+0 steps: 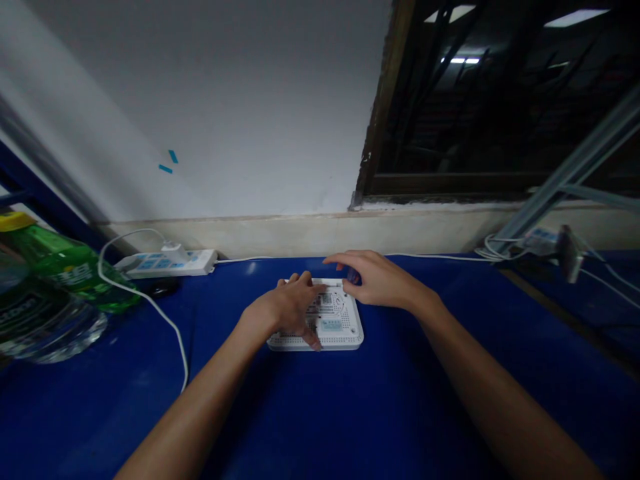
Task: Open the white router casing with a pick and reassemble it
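A white router-like box (353,320) lies flat on the blue table, showing a vented face with printed labels and a round recess. Across its left half spreads my left hand (287,310), thumb at the near edge and fingers toward the far edge, gripping it. My right hand (376,279) is at the box's far right corner, fingers curled. Between its thumb and fingers shows a small dark purplish object (353,275), mostly hidden; its kind is unclear. Whether that object touches the box cannot be made out.
A white power strip (200,262) with a plugged-in charger (175,252) lies by the wall. Its white cable (165,317) loops across the left side. A green bottle (75,267) and a clear bottle (55,327) stand far left. At right are a metal post (565,173) and a phone-like device (569,255).
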The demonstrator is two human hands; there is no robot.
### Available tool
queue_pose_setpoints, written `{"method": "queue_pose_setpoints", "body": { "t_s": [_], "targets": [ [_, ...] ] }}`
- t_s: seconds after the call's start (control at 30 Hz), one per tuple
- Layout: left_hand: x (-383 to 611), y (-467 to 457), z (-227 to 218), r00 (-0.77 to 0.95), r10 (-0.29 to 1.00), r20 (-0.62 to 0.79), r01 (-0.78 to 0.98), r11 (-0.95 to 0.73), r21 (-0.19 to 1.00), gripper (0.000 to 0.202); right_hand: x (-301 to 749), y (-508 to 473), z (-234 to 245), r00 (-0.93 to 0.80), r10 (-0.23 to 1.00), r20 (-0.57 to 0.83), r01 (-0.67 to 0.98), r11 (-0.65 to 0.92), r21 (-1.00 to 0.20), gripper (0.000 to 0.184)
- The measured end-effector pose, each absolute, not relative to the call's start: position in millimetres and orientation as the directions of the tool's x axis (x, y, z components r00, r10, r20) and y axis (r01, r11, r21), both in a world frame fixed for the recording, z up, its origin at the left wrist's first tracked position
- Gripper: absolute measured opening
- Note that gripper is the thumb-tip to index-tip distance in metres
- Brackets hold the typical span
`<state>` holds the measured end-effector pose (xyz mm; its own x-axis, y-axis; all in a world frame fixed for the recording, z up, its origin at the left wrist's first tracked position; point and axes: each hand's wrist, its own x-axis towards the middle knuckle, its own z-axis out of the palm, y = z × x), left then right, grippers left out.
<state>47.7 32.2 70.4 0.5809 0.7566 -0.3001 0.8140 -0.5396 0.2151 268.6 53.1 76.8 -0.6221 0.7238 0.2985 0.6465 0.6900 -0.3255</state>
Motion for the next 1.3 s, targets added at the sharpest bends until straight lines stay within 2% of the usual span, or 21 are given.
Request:
{"method": "queue_pose_setpoints", "body": {
  "t_s": [0.13,0.3,0.47,0.7,0.83,0.97,1.13,1.3],
  "targets": [
    [46.1,31.7,68.8,0.594,0.753,-0.284,0.804,-0.556,0.209,0.109,267.4,54.7,75.2,-0.625,0.73,0.276,0.648,0.682,-0.339,0.032],
    [46.2,31.5,68.6,0.593,0.756,-0.277,0.805,-0.557,0.205,0.107,266.9,51.6,76.7,-0.666,0.694,0.273,0.613,0.718,-0.33,0.055],
    [44.6,32.6,64.8,0.601,0.757,-0.257,0.799,-0.565,0.206,0.11,268.8,53.7,75.7,-0.636,0.728,0.256,0.659,0.685,-0.309,0.034],
    [44.0,32.3,64.9,0.602,0.758,-0.25,0.798,-0.561,0.221,0.108,276.5,50.5,80.0,-0.669,0.72,0.188,0.632,0.683,-0.366,0.056],
    [45.3,32.0,66.0,0.588,0.765,-0.264,0.808,-0.541,0.232,0.108,277.1,52.4,77.5,-0.671,0.728,0.141,0.639,0.664,-0.388,0.053],
    [43.1,34.7,65.1,0.582,0.768,-0.265,0.811,-0.526,0.257,0.11,278.5,56.3,76.1,-0.671,0.726,0.153,0.623,0.663,-0.415,0.052],
    [37.8,40.0,69.9,0.61,0.768,-0.196,0.782,-0.545,0.302,0.098,283.8,54.7,88.7,-0.662,0.719,0.212,0.597,0.677,-0.429,0.055],
    [38.1,44.3,74.1,0.65,0.753,-0.102,0.738,-0.593,0.322,0.069,292.5,54.0,99.3,-0.631,0.722,0.283,0.59,0.684,-0.429,0.055]
  ]
}}
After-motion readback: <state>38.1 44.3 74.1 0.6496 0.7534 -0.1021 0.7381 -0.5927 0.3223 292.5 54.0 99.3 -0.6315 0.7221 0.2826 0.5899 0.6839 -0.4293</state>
